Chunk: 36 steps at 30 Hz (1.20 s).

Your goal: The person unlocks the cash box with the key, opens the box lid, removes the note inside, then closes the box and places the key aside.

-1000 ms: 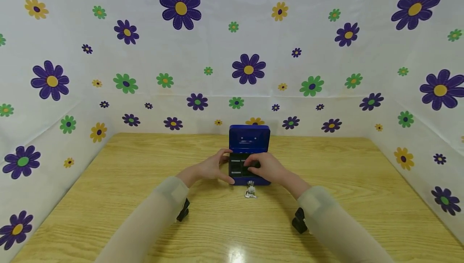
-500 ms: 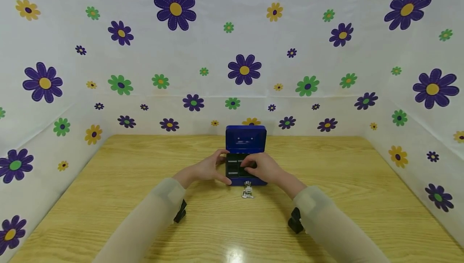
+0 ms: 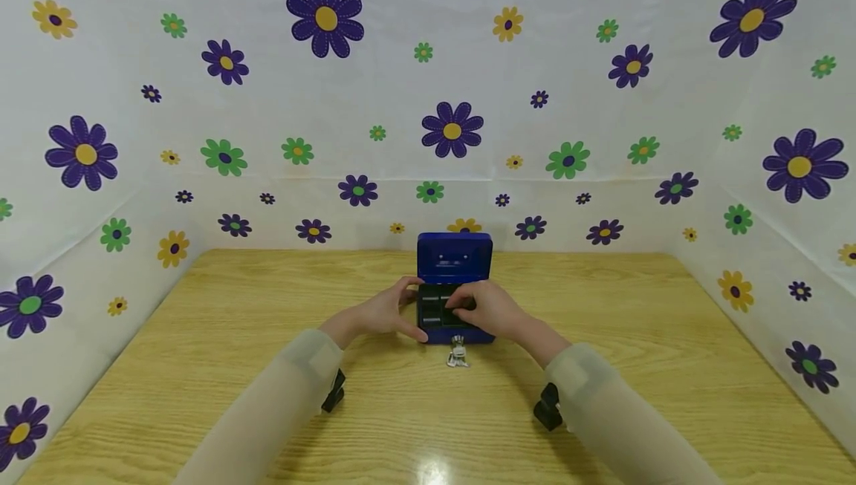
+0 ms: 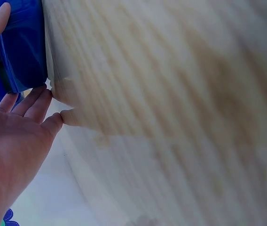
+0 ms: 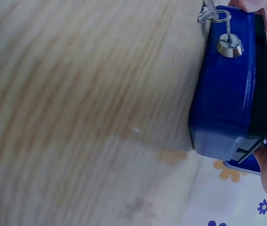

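A blue metal cash box (image 3: 439, 336) stands on the table with its lid (image 3: 455, 249) raised at the back. Inside lies a black compartment tray (image 3: 431, 310). My left hand (image 3: 383, 312) holds the box's left end, thumb at the front corner and fingers at the rear. The left wrist view shows those fingers (image 4: 38, 104) against the blue wall. My right hand (image 3: 498, 310) reaches over the right side, its curled fingers and thumb pinching at the tray's middle; the fingertips are partly hidden. Keys (image 3: 458, 356) hang from the front lock (image 5: 230, 47).
A wood-grain table (image 3: 428, 411) surrounds the box. Behind and at both sides stands white cloth (image 3: 374, 84) printed with flowers. Each wrist carries a black camera mount, such as the right one (image 3: 548, 407), low near the tabletop.
The head view has shifted slightly, so the whole scene sits a little further left than a second ago. Both hands and the cash box keep nearly the same places relative to each other.
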Motion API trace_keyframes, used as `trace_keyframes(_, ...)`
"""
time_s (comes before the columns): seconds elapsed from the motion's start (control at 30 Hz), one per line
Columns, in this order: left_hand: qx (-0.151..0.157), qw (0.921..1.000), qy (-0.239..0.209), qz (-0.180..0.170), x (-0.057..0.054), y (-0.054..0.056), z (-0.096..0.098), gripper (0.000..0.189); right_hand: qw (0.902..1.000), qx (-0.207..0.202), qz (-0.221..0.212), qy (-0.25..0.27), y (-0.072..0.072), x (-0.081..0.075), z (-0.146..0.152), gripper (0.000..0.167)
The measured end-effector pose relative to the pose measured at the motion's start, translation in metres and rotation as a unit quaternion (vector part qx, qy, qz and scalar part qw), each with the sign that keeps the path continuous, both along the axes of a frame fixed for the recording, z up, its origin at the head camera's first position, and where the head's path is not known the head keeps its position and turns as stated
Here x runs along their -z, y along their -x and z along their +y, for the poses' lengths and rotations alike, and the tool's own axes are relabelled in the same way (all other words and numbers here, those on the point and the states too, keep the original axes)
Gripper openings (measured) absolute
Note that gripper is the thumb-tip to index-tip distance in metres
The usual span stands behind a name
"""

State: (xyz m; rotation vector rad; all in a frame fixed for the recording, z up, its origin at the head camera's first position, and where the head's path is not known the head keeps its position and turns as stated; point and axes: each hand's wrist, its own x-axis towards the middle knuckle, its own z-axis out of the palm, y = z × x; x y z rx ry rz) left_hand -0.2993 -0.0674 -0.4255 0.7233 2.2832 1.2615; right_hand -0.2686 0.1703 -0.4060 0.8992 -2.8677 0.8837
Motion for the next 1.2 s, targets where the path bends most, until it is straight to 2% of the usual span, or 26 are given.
trace_keyframes(0.27, -0.003, 1.0, -0.005, -0.003, -0.001, -0.001, 0.0, 0.094, 0.9992, 0.003, 0.01, 0.038, -0.002, -0.016, 0.008, 0.013)
trace_keyframes(0.5, -0.004, 0.9999, 0.008, -0.005, 0.0, 0.0, -0.001, 0.094, 0.999, 0.018, 0.003, 0.04, -0.007, -0.033, 0.026, 0.014)
trace_keyframes(0.7, -0.007, 0.9998, 0.015, -0.006, 0.001, 0.001, -0.001, 0.093, 0.9991, 0.014, 0.018, 0.036, -0.015, -0.045, 0.047, 0.015)
trace_keyframes(0.87, -0.007, 0.9998, 0.019, -0.004, -0.001, 0.0, 0.0, 0.093, 0.9989, 0.019, 0.031, 0.029, -0.021, -0.048, 0.066, 0.015)
trace_keyframes(1.2, -0.007, 0.9996, 0.027, -0.002, 0.0, -0.001, 0.0, 0.094, 0.997, 0.047, 0.062, 0.004, -0.031, -0.043, 0.102, 0.017)
